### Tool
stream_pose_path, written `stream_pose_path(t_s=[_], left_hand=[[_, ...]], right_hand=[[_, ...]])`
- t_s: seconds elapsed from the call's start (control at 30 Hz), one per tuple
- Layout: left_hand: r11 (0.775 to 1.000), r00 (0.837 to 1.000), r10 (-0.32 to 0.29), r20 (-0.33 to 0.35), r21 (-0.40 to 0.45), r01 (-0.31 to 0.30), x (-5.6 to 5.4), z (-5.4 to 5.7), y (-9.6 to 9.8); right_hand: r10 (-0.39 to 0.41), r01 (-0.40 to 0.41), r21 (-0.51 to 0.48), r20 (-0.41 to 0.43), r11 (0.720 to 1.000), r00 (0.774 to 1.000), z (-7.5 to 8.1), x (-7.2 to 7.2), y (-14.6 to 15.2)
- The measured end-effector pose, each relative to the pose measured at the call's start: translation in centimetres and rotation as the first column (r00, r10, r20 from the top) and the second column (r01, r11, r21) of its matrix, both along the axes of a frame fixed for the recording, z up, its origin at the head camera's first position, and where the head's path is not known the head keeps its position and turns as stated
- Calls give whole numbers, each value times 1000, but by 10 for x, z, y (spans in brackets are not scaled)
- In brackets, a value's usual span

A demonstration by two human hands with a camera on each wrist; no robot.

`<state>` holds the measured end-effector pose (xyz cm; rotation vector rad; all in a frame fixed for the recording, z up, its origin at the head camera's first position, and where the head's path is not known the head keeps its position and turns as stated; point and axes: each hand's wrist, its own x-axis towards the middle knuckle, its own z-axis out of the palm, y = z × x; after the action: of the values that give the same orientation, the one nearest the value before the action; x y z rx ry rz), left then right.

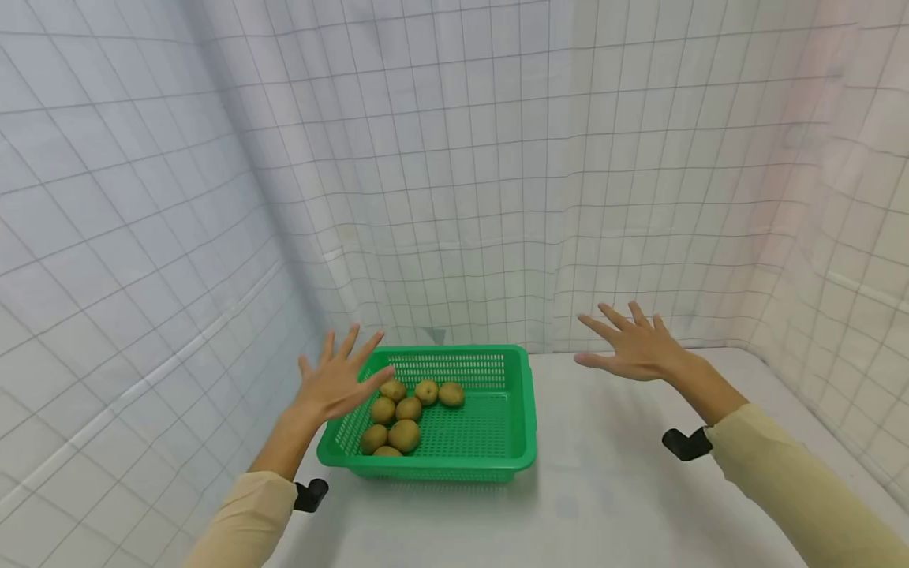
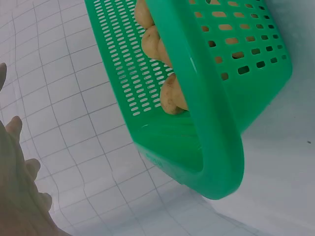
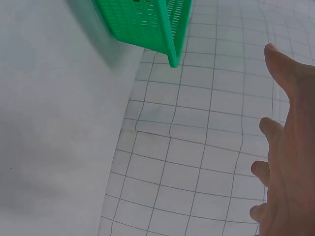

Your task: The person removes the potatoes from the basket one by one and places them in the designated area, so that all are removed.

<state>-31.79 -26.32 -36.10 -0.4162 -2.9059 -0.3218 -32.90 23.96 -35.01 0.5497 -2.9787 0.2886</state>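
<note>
A green plastic basket [image 1: 469,473] with slotted walls stands on the white table, seen in all three views. Several brown potatoes [image 1: 405,435] lie together in its left half, and its right half shows bare mesh floor. My left hand [image 1: 334,385], fingers spread and holding nothing, is raised over the basket's left side and overlaps its rim in the head view. To the right of the basket, my right hand [image 1: 634,347] hovers above the table with its fingers spread too, apart from everything. In the left wrist view some potatoes [image 2: 170,96] show past the basket's rim.
White sheets with a grid of dark lines hang as a back wall [image 1: 454,197] and along both sides. The white table [image 1: 582,481] extends in front of the basket and to its right. Each wrist carries a small black device [image 1: 687,445].
</note>
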Motion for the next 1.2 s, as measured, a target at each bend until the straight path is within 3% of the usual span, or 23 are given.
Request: stream_pose_path(t_s=[0.13,0.3,0.5,0.7,0.83,0.93,1.07,1.2], left_hand=[[1000,999,-18,-35,6,18,4,-2,-7],[995,996,-67,-53,70,71,17,-9,-24],[974,993,-112,-44,193,118,33,-26,-43],[941,994,-103,-31,321,107,46,-49,-56],[872,993,-115,-1,478,102,53,-63,-58],[787,987,-122,102,617,33,61,-73,-58],[661,959,-110,262,740,-126,69,-88,-57],[573,941,-132,313,798,-185,71,-99,-57]], right_hand=[[62,-62,-22,8,998,998,6,-3,-8],[143,-143,-58,10,988,990,13,-13,-24],[231,-221,-140,57,965,971,18,-28,-45],[318,-296,-192,90,936,944,25,-38,-63],[379,-353,-207,104,913,920,27,-45,-75],[403,-366,-232,136,901,905,26,-50,-85],[404,-351,-262,188,899,895,24,-58,-97],[410,-352,-266,211,898,887,22,-64,-108]])
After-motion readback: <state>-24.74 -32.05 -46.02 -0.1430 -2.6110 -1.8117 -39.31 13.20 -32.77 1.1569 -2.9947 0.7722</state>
